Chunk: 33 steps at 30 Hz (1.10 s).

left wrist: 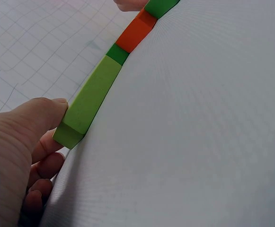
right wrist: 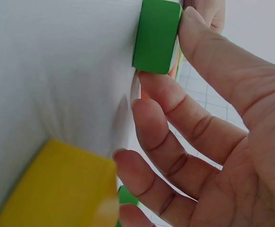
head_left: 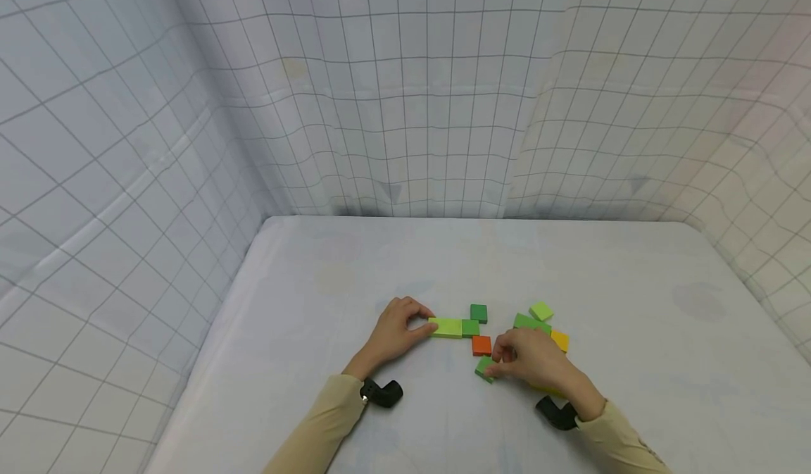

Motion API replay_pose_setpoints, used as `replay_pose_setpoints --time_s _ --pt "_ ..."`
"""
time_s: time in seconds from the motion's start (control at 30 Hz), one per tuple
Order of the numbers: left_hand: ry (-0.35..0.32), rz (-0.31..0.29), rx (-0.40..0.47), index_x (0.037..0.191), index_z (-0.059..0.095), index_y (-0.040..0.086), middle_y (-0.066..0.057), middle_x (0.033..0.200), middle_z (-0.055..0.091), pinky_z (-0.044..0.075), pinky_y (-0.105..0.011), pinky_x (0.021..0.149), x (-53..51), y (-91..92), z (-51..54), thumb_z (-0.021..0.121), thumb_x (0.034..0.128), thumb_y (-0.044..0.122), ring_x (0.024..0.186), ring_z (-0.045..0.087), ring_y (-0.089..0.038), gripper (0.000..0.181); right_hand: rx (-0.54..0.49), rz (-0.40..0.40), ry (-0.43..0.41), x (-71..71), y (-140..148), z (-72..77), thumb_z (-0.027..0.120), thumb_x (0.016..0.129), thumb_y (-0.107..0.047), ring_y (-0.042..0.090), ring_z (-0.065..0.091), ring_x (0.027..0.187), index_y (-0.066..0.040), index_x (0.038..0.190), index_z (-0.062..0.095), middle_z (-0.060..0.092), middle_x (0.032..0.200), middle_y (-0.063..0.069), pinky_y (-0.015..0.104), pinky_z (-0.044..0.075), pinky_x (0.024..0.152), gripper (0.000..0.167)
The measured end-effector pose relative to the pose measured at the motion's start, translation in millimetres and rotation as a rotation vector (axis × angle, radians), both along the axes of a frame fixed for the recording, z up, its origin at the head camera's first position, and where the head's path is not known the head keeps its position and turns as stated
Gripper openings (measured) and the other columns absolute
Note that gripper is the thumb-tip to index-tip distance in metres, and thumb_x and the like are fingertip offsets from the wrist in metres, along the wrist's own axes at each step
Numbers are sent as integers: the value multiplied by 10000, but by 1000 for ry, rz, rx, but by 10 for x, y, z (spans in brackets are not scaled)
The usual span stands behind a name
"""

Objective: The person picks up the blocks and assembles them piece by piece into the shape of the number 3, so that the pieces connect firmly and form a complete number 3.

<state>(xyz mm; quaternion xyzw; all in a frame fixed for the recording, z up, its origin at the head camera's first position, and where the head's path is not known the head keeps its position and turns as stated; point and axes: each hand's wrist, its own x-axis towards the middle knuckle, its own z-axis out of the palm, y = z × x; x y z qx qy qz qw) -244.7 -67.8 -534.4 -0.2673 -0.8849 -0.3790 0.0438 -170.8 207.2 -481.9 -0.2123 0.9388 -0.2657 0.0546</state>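
My left hand (head_left: 394,329) pinches the left end of a long lime-green block (head_left: 447,328) between thumb and fingers. A small green block (head_left: 471,328) touches that block's right end. Just above it lies a dark green block (head_left: 479,313), and below right sits an orange-red block (head_left: 481,345). My right hand (head_left: 535,358) holds another small green block (right wrist: 157,37) by thumb and index finger. That block is tilted beside the orange-red one, low at the tabletop. The right hand's other fingers are loosely bent, as the right wrist view shows.
Right of the row lie a lime block (head_left: 541,311), a longer green block (head_left: 531,323) and an orange-yellow block (head_left: 560,340). A yellow block (right wrist: 57,189) is partly hidden under the right hand. White gridded curtains (head_left: 405,108) hang around the white table (head_left: 355,263).
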Motion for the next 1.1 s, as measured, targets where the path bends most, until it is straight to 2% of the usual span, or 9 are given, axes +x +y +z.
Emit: replay_pose_setpoints --time_s 0.53,0.73,0.9,1.1 --pt "-11 7 -6 976 696 212 119 914 570 355 -299 730 3 2 6 697 862 372 795 421 -95 197 25 9 5 -13 -4 -12 792 735 -426 20 433 578 -266 695 582 484 608 -179 239 371 540 267" --pt "-11 3 -6 979 696 207 109 913 569 352 -298 726 12 7 27 697 862 364 793 418 -100 196 -1 -9 -40 -13 29 27 723 809 -445 37 442 586 -266 718 609 505 628 -158 242 374 537 231" --pt "-9 4 -17 979 695 204 109 912 566 352 -291 722 9 8 28 700 861 358 792 415 -97 194 -3 -38 -21 -14 79 92 671 881 -363 52 450 589 -236 780 650 507 650 -149 250 392 543 164" --pt "-17 7 -19 981 695 207 115 915 565 352 -295 725 12 3 18 696 863 364 794 416 -97 197 6 -72 -33 -12 203 142 668 890 -327 81 447 595 -212 803 647 496 654 -124 265 384 548 146"
